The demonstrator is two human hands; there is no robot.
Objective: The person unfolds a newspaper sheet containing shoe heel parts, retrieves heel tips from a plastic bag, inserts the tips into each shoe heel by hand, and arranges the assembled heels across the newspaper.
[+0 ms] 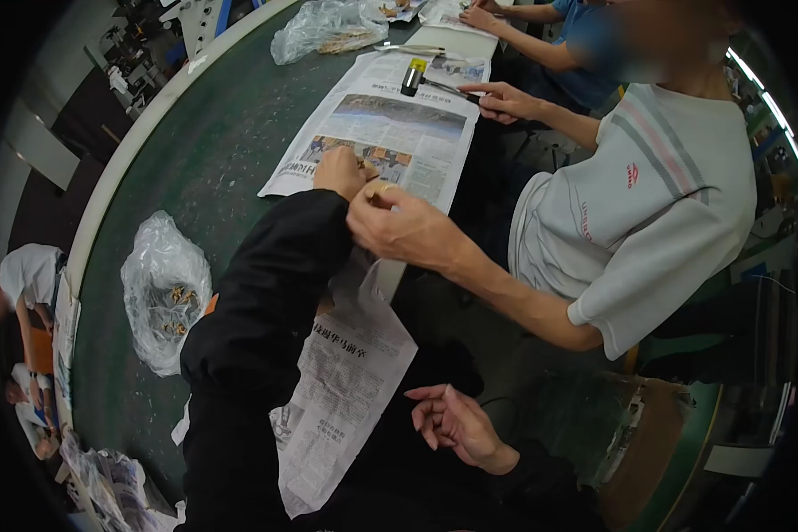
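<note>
My left hand (339,172), at the end of a black sleeve, is closed above the newspaper (430,133). What it grips is too small and hidden to name, though a small gold-coloured bit shows at its fingers. Right beside it is a co-worker's hand (399,226), its fingertips pinched near a small gold-coloured piece (382,188). My right hand (461,427) is low in the view, palm turned up, fingers loosely curled and apart, with nothing in it. The co-worker's other hand (510,103) holds a hammer (413,78) over the newspaper.
A clear plastic bag (155,266) with gold-coloured pieces lies on the green table (186,133). Another plastic bag (306,31) and metal tweezers (410,48) are at the far end. A newspaper sheet (355,381) hangs near my lap. Other people sit around.
</note>
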